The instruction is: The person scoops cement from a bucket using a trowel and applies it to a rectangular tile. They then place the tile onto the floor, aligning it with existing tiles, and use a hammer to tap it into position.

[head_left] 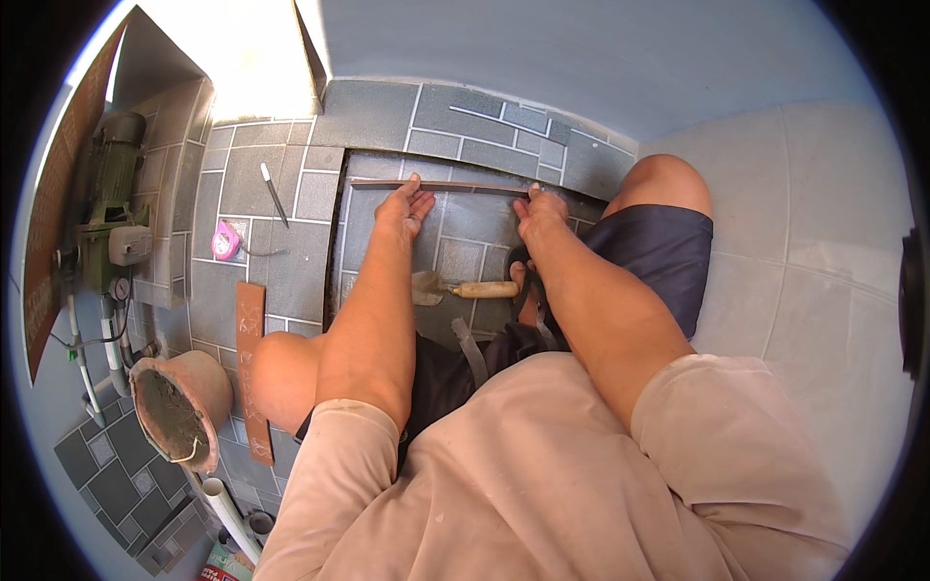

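My left hand [407, 206] and my right hand [541, 208] grip a long, narrow brown strip [470, 187] near either end, across the upper part of a recessed section of grey patterned tiles [378, 229] with dark edges. Below my hands a trowel [484, 290] with a pale wooden handle lies between my legs, near my sandalled foot. A pink tape measure [226, 240] and a thin pen-like tool [275, 194] rest on tiles to the left.
At left are a green pump [116, 165] with pipes, a bucket of grey mortar [170, 412], a brown tile strip [252, 363] and a white pipe [228, 513]. A blue wall [542, 44] runs behind; pale large tiles [804, 242] lie at right.
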The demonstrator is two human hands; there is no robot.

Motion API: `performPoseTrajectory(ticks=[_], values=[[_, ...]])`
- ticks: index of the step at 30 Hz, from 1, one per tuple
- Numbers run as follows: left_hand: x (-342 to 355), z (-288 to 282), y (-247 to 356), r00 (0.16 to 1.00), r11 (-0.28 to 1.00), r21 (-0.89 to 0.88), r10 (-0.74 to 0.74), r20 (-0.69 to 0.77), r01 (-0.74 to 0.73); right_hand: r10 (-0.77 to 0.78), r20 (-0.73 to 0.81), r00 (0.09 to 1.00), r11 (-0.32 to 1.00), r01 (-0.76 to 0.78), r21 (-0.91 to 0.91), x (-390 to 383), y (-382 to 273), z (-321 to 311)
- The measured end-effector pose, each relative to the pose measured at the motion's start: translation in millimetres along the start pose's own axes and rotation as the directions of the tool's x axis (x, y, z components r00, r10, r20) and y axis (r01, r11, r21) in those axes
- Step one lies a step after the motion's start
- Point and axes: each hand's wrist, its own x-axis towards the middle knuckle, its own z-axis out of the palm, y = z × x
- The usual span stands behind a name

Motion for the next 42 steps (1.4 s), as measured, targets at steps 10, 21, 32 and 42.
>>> performPoseTrajectory(ticks=[10,21,32,42], values=[[25,6,16,0.991,0.992,0.051,0.107,0.08,-0.112,0.013,0.079,0.997,1.0,-0.012,-0.01,11,38,2],[35,17,25,0.993,0.99,0.084,0.114,0.035,-0.116,-0.057,0.149,0.987,0.998,0.061,-0.021,12,23,15],[45,11,26,0.978,0.973,0.115,0.191,0.086,-0.2,-0.121,0.113,0.986,0.989,0.129,-0.067,48,37,15],[36,12,34,0.978,0.965,0.215,0.116,0.175,-0.153,-0.149,0.088,0.985,0.989,0.147,0.03,35,27,14]])
